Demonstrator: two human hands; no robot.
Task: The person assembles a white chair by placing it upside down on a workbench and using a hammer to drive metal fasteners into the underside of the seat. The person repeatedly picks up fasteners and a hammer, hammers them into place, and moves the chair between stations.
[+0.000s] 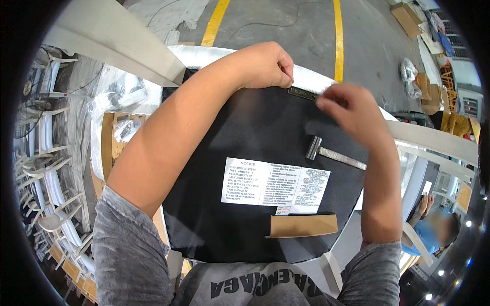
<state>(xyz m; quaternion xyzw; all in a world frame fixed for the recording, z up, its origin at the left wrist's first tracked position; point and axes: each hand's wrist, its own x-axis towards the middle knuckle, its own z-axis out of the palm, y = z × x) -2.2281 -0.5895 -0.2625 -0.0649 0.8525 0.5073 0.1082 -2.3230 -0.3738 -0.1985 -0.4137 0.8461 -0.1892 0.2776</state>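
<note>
A black fabric-covered seat panel [245, 132] with a white rim lies before me, its underside up. A small dark nameplate [302, 93] sits along its far edge. At the plate's left end, my left hand [268, 66] is closed, thumb and fingertips pinching its corner. My right hand [352, 109] is bent over the plate's right end, its curled fingers smeared by motion. Whether it grips anything does not show. Below that hand, a hammer [314, 148] rests on the black fabric, its handle pointing right.
White printed labels [245, 183] and a folded brown cardboard strip [303, 226] lie on the panel's near half. Pale wooden legs [122, 41] rise beside it. Bagged parts [120, 89] and stacked chair frames [56, 204] stand left. A person in blue [431, 232] works at right.
</note>
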